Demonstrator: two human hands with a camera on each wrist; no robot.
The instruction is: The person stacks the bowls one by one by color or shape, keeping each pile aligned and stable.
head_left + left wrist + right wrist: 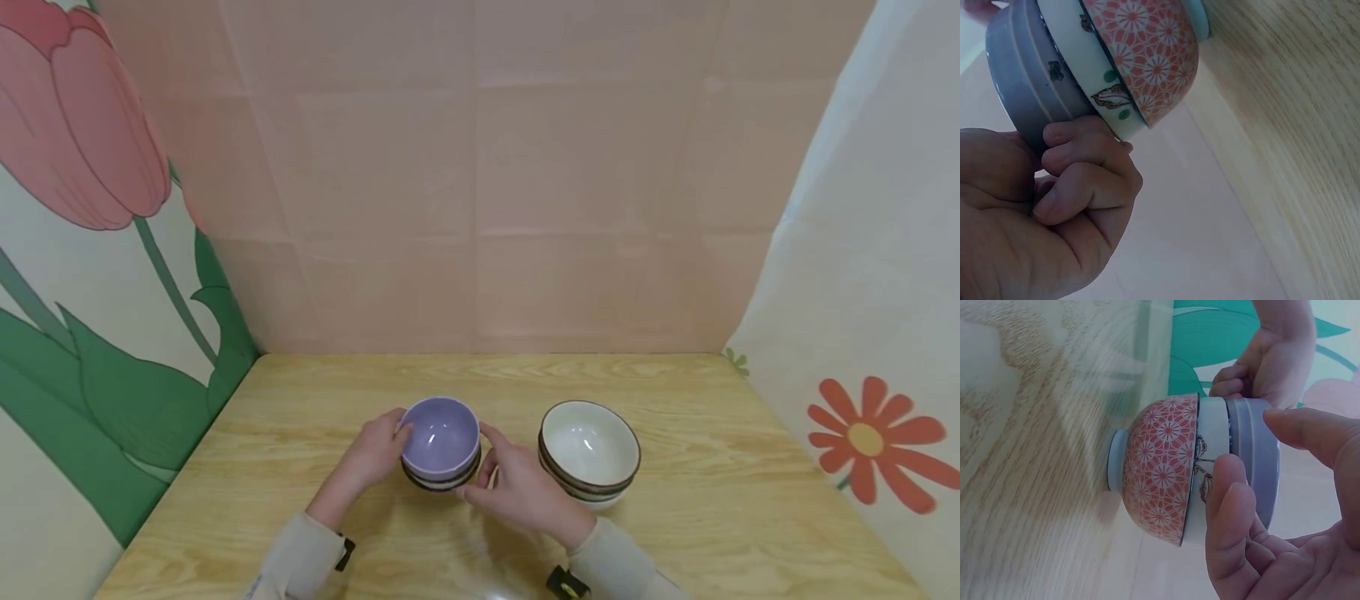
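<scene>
A purple bowl [441, 437] sits on top of a white bowl with leaf decoration [1088, 62], which rests in a red flower-patterned bowl [1160, 462] at the bottom. My left hand [378, 450] pinches the purple bowl's left side, thumb over the rim and curled fingers against the outside. On the opposite side is my right hand [521, 487], its fingers and thumb spread loosely beside the stack. One fingertip lies by the purple rim, other fingers lower near the white bowl; whether they press on it I cannot tell.
To the right stands another stack of bowls, topped by a cream bowl with a brown rim [591, 443], close to my right hand. All stand on a wood-grain table [360, 375]. A pink cloth [480, 208] hangs behind, with flower-printed sheets [795, 333] on both sides.
</scene>
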